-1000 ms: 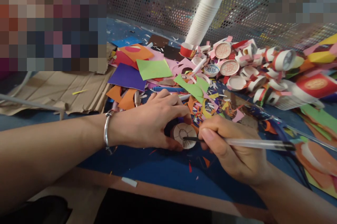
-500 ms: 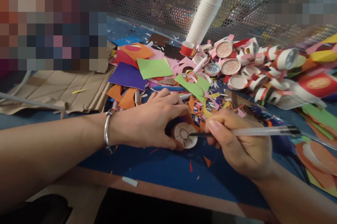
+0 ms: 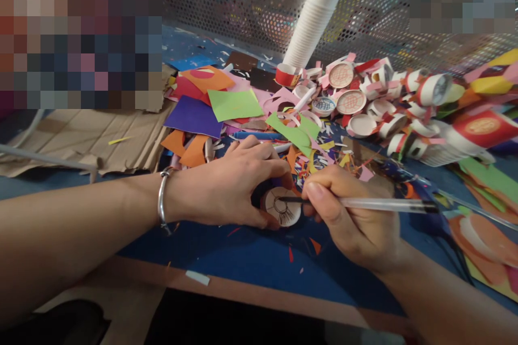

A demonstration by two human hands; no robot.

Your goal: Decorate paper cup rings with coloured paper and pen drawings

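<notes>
White disc (image 3: 291,211) pinched in the fingers (image 3: 272,168) of the left hand (image 3: 229,185), right hand (image 3: 360,221) gripping a pen (image 3: 380,204), paper scraps (image 3: 292,132) just past both.

My pen (image 3: 376,204) looked like smooth, clear plastic, the disc (image 3: 288,213) like matt card. My bracelet (image 3: 161,200) was glossy metal, the screen (image 3: 226,10) perforated metal. The cardboard (image 3: 81,142) looked rough and creased, the purple sheet (image 3: 194,116) matt paper, the stacked cups (image 3: 311,24) ridged paper.
</notes>
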